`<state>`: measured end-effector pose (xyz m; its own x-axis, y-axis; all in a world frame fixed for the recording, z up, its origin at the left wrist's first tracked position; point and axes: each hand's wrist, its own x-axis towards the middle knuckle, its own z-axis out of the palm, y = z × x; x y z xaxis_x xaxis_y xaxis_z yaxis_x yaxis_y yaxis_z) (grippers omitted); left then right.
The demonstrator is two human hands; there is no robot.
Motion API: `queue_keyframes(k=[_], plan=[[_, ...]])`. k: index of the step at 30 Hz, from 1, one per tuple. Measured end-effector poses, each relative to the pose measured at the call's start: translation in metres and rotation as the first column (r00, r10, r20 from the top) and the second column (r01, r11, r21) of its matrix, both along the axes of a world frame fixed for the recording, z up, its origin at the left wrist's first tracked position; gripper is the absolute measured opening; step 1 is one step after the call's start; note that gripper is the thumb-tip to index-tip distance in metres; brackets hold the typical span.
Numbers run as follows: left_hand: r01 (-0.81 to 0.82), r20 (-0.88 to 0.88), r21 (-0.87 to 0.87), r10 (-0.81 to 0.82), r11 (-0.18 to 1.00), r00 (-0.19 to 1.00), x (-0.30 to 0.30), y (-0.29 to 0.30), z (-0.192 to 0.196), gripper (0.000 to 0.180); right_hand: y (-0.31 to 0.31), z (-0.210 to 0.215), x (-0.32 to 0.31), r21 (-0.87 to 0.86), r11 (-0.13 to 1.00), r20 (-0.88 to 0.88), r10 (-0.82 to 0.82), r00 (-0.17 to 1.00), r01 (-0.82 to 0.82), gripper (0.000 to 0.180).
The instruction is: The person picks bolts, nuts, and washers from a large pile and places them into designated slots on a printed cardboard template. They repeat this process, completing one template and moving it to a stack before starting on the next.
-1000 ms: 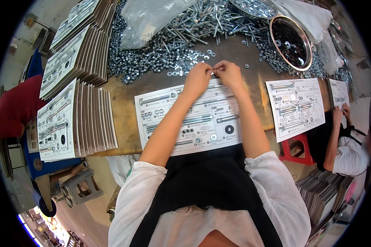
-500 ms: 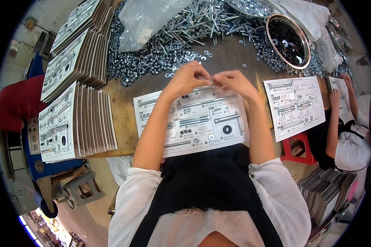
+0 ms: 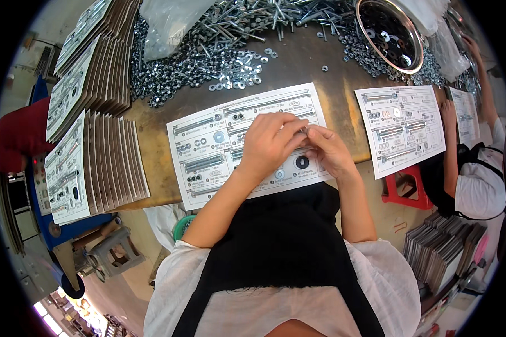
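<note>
Both my hands meet over the right half of a white printed card (image 3: 208, 118), fingertips pinched together. A small metallic piece shows between them, its kind too hidden to name. My left hand (image 3: 272, 140) comes in from the left with bent fingers; my right hand (image 3: 329, 149) faces it with thumb and fingers closed. Bolts, nuts and washers are laid out in rows across the card. A black ring washer (image 3: 302, 162) lies just below my hands, and a light-coloured washer (image 3: 219, 137) sits left of them.
Loose nuts and washers (image 3: 230, 70) and bolts (image 3: 247, 19) are heaped beyond the card. A metal bowl (image 3: 415, 64) of dark washers stands far right. Stacked cards (image 3: 115, 163) line the left. Another card (image 3: 402, 129) lies right, near a co-worker's arm (image 3: 451, 146) and a red stool (image 3: 407, 188).
My hands have come back from the card's far edge to over its right half, still close together. The whole view has shifted, with the heaps now higher in the picture.
</note>
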<state>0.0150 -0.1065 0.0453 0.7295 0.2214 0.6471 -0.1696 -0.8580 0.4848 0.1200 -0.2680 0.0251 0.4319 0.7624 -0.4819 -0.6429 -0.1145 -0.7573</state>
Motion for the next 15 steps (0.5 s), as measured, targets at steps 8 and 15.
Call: queue_keyframes(k=[8, 15], plan=[[-0.05, -0.25, 0.153, 0.087, 0.987, 0.964, 0.056, 0.025, -0.044, 0.027, -0.01, 0.013, 0.031, 0.002, 0.973, 0.314, -0.218, 0.924, 0.229, 0.027], [-0.108, -0.341, 0.098, 0.135, 0.989, 0.93, 0.06, 0.022, -0.045, 0.034, -0.02, -0.006, 0.032, -0.032, 0.973, 0.274, -0.213, 0.938, 0.23, 0.022]])
